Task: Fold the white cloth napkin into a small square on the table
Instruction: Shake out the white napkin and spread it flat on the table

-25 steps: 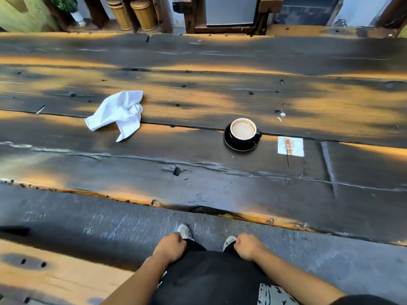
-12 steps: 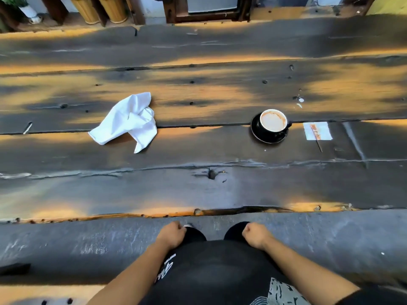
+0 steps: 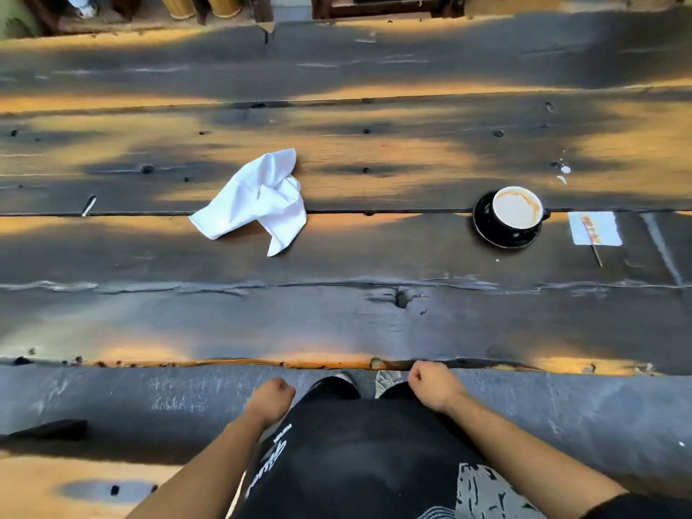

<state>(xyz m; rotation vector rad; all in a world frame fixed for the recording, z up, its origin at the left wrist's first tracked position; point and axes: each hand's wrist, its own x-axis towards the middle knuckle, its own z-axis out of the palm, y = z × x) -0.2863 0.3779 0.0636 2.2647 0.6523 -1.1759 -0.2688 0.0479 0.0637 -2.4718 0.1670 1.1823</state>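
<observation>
A crumpled white cloth napkin [image 3: 254, 202] lies loose on the dark wooden table [image 3: 337, 324], left of centre and well back from the near edge. My left hand [image 3: 271, 400] is a closed fist below the table's near edge, over my lap, holding nothing. My right hand [image 3: 434, 385] is also a fist with nothing in it, its knuckles just at the table's near edge. Both hands are far from the napkin.
A black cup of milky coffee on a black saucer [image 3: 511, 217] stands to the right of the napkin. Further right lies a small white paper slip [image 3: 595, 228] with a thin stick. Wicker baskets [image 3: 221, 3] stand beyond the far edge.
The view has shifted so the napkin and cup sit nearer the centre. My right fist has risen to the table's near edge; the left has barely moved. The napkin has not been touched.
</observation>
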